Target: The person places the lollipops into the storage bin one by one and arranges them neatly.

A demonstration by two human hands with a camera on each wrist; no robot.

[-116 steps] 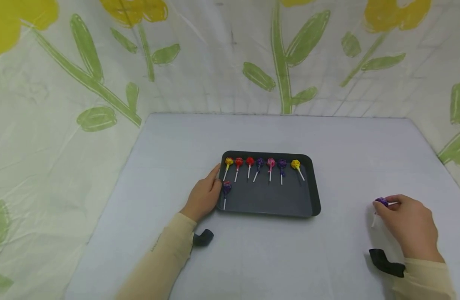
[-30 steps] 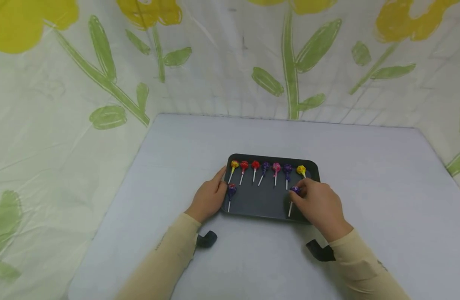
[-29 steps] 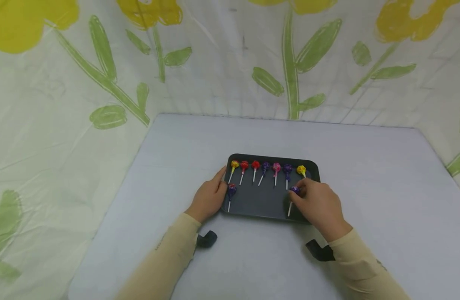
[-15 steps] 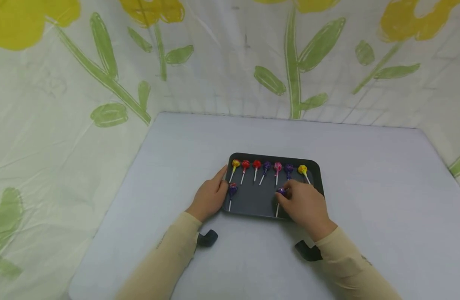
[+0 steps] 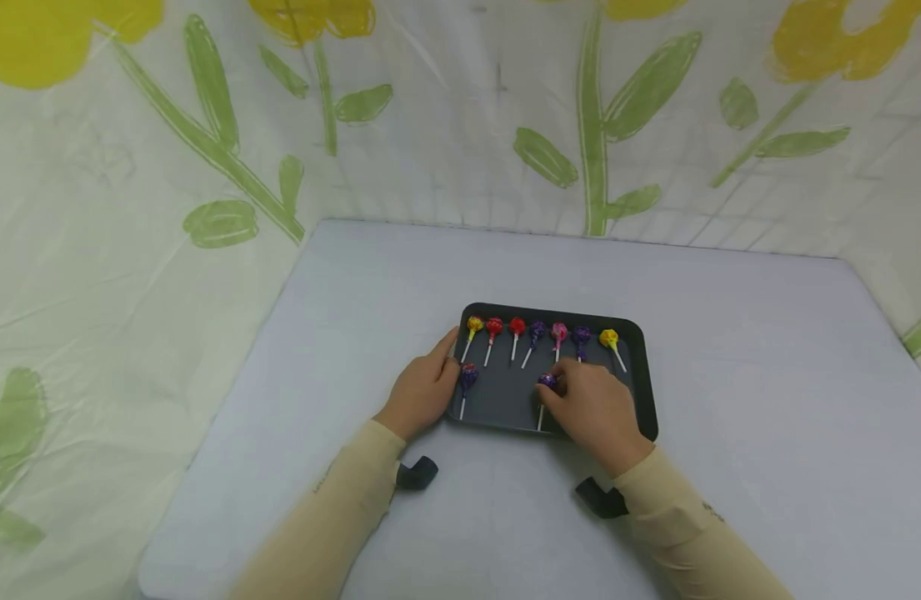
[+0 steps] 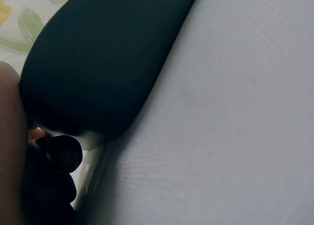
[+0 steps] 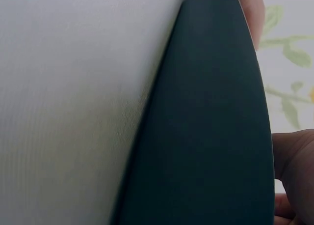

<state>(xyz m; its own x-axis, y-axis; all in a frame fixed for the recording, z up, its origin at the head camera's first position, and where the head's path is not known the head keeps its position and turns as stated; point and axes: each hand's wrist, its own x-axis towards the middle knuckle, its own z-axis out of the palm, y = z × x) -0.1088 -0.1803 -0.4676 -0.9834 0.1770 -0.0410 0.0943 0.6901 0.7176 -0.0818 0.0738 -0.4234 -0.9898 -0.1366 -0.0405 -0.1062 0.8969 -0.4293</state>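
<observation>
In the head view my right hand [image 5: 591, 414] pinches a purple-wrapped lollipop [image 5: 548, 380] by its head, low over the front middle of the dark tray [image 5: 643, 392]. Its white stick points toward the tray's front edge. My left hand [image 5: 418, 392] grips the tray's left edge. A row of lollipops lies along the back of the tray, from a yellow-and-red one [image 5: 474, 323] to a yellow one [image 5: 609, 337]. Another purple lollipop [image 5: 469, 375] rests at the front left, beside my left thumb. Both wrist views are mostly filled by the tray's outer wall [image 6: 108, 63].
The tray stands on a white table [image 5: 753, 358] with surface on all sides of it. Behind the table hangs a pale sheet [image 5: 445, 125] printed with flowers. Dark wrist mounts [image 5: 417, 473] stick out from both sleeves.
My right hand has carried the purple lollipop from the right side of the table to the tray, then leftward across its front half. My left hand stays at the tray's left edge.
</observation>
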